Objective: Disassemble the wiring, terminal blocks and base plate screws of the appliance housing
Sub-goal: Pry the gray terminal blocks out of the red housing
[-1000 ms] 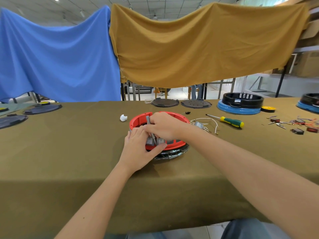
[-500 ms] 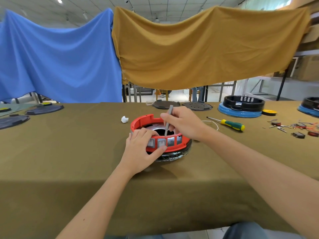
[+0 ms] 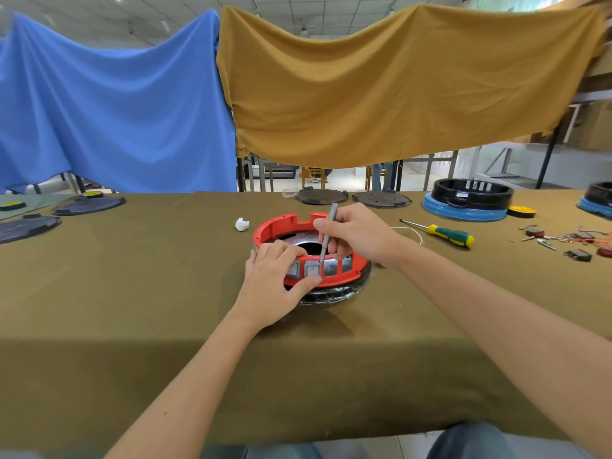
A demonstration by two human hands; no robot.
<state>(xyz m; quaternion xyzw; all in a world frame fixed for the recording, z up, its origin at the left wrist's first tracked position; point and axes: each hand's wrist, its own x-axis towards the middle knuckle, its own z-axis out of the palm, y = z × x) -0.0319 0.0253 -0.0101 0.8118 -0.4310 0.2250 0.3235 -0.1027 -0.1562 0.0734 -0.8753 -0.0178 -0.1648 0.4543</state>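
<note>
Housing (image 3: 275,228) sits mid-table (image 3: 132,293), steadied by the left hand (image 3: 275,289), fingers (image 3: 284,248) curled over its rim, so the right hand (image 3: 357,233) can pinch a thin grey tool (image 3: 326,238) down inside its near wall.

Bare forearms, no sleeves; blue jeans (image 3: 463,442) at the knees

Bare cloth (image 3: 139,276) left; screwdriver (image 3: 447,234) lies right.

Left hand (image 3: 271,286) grips the red housing (image 3: 281,226) — right hand (image 3: 357,235) pinches a grey tool (image 3: 328,235) upright inside its rim.
</note>
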